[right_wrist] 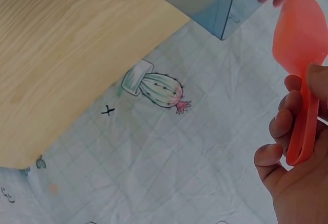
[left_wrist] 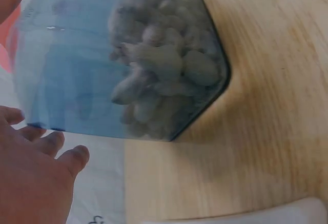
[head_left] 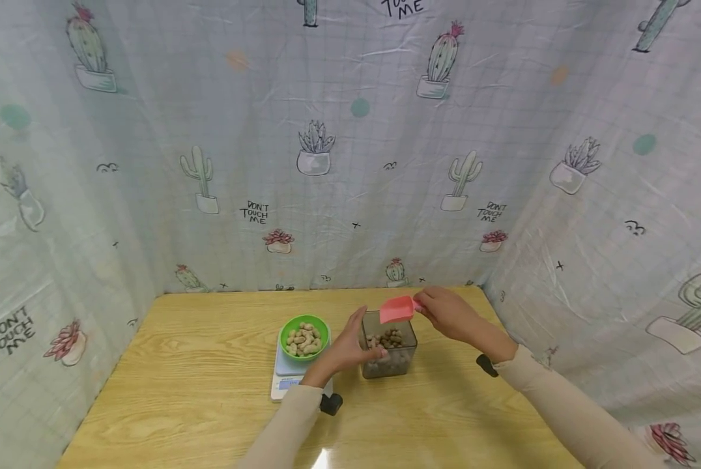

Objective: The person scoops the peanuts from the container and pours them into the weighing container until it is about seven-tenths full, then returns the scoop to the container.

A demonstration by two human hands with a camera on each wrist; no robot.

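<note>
A clear square container [head_left: 387, 368] with unshelled peanuts in its lower part stands on the table. My left hand [head_left: 347, 346] holds it at its left side, thumb at the front and fingers toward the back; in the left wrist view, these fingers [left_wrist: 73, 158] lie along its rim. Over the container's back right, my right hand [head_left: 447, 314] grips the handle of a pink-red scoop [head_left: 397, 309]. In the right wrist view, thumb and curled fingers wrap that handle, and the scoop's bowl [right_wrist: 302, 32] shows no peanuts on its visible side.
Left of the container, a green bowl [head_left: 284, 344] of peanuts rests on a white kitchen scale [head_left: 288, 366] with a lit display. The wooden table [head_left: 198, 378] meets a cactus-print curtain [head_left: 356, 195] at the back and sides.
</note>
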